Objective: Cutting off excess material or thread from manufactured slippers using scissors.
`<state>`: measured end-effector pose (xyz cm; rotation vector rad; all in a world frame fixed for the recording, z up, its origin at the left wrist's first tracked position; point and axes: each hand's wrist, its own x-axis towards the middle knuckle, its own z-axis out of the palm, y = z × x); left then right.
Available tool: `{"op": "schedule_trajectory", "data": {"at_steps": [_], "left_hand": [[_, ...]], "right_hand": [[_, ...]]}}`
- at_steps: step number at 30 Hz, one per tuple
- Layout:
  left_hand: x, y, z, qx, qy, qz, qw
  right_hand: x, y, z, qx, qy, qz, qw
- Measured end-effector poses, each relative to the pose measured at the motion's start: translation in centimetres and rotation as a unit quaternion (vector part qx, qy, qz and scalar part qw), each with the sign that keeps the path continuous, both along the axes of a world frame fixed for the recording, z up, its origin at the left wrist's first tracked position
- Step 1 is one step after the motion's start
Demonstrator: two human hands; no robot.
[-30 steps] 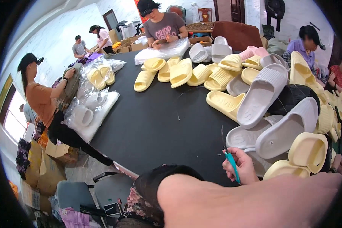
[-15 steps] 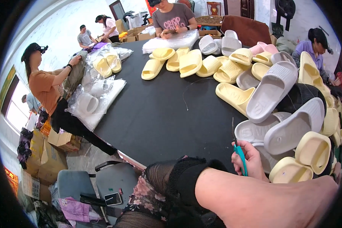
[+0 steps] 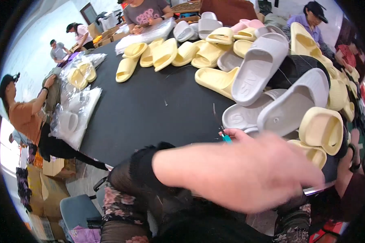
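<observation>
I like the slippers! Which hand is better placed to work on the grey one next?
Probably the right hand: its grip holds the teal tool, right beside the grey slipper at the pile's edge. The left hand is a blur across the front, nearer the camera.

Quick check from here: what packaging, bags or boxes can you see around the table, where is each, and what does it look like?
Clear plastic bags: left table edge, shiny, crumpled, slippers inside.
Plastic sheet pile: far side of the table, whitish, flat.
Cardboard boxes: floor at lower left, brown.
Boxes: beyond the far left corner, brown, small in view.
</observation>
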<state>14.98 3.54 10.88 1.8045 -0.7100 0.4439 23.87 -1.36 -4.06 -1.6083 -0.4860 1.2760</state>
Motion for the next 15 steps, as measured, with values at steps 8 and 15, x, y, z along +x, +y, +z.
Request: {"op": "schedule_trajectory", "data": {"at_steps": [8,15], "left_hand": [[0.6,15.8,-4.9,-0.02,0.26,0.397,0.88],[-2.4,29.1,-13.4,0.342,0.137,0.657,0.658]], "right_hand": [[0.6,-2.0,1.9,0.218,0.055,0.037,0.974],[0.2,-1.8,2.1,0.224,0.073,0.067,0.97]]}}
